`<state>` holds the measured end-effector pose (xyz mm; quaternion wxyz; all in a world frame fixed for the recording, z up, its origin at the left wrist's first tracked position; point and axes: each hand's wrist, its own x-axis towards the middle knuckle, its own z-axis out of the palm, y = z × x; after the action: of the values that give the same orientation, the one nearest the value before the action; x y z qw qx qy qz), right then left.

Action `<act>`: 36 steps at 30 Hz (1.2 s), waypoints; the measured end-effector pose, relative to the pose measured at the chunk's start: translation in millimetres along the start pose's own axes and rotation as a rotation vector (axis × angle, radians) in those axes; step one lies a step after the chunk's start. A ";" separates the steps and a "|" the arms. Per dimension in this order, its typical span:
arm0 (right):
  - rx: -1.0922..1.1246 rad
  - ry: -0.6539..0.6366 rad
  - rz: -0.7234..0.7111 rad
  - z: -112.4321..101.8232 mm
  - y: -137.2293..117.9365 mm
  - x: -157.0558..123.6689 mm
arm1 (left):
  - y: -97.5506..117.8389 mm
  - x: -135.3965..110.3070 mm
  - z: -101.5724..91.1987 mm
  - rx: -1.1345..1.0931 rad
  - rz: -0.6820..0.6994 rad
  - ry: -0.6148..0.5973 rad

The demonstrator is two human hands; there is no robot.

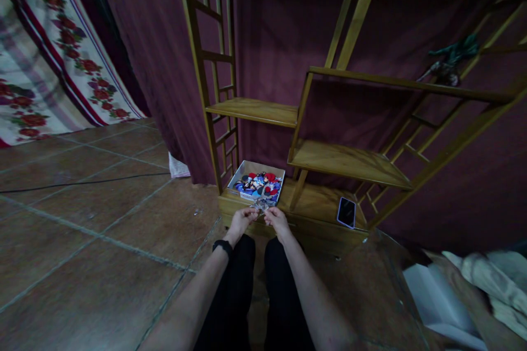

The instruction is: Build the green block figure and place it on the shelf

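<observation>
My left hand (242, 219), with a dark band on its wrist, and my right hand (277, 218) pinch a small shiny, silvery clear piece (261, 204) between them, which looks like crinkled plastic wrapping. What it contains, if anything, is too small to make out. Just beyond my fingers, an open white box (244, 165) rests on the low wooden base of the shelf. Many small colourful pieces (260, 182) in red, blue, white and dark tones fill it. The shiny piece overlaps the near edge of the box from this viewpoint.
A wooden shelf unit (255, 109) stands ahead against a dark red curtain (272, 27). On its base lies a phone (346, 212). A figurine (448, 60) sits upper right. A white box (440, 299) is at lower right, and a cable (102, 181) crosses the tiled floor.
</observation>
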<state>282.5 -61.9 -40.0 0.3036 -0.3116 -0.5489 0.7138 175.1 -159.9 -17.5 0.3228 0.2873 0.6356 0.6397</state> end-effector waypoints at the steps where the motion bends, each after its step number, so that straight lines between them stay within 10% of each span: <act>1: -0.005 -0.007 -0.005 -0.2 0.3 0.1 | 0.9 -0.5 0.1 0.001 -0.003 0.005; 36: -0.004 -0.223 0.131 9.6 5.0 2.6 | -12.0 8.2 -8.6 -0.454 -0.204 -0.102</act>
<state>272.9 -66.6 -43.1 0.1930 -0.2663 -0.5589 0.7612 163.9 -159.1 -30.1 0.4734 0.1737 0.4845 0.7149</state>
